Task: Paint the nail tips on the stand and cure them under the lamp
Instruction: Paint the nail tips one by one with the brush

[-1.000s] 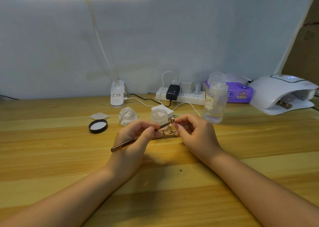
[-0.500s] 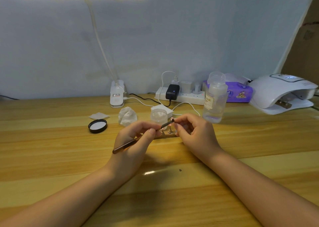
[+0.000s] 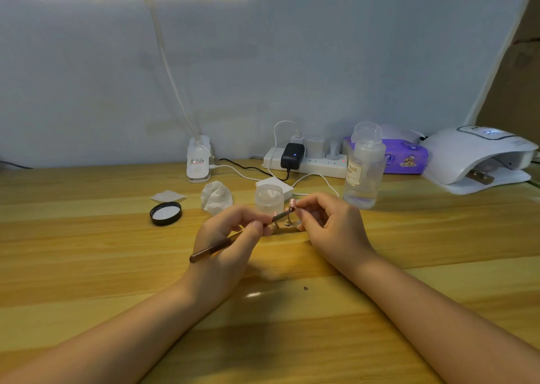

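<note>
The left hand point(image 3: 225, 237) is pinching a brush point(image 3: 233, 239) in a pen-like grip, its tip reaching a pink nail tip point(image 3: 292, 203). The right hand point(image 3: 330, 223) is pinching that nail tip's peg between thumb and fingers, just above the small stand point(image 3: 287, 228) sitting on the counter point(image 3: 87, 266). Right behind is standing a clear jar point(image 3: 268, 199), its black lid point(image 3: 165, 213) lying off to the left beside a crumpled wipe point(image 3: 216, 197). The curing lamp point(image 3: 479, 158) is waiting far right, well apart.
</note>
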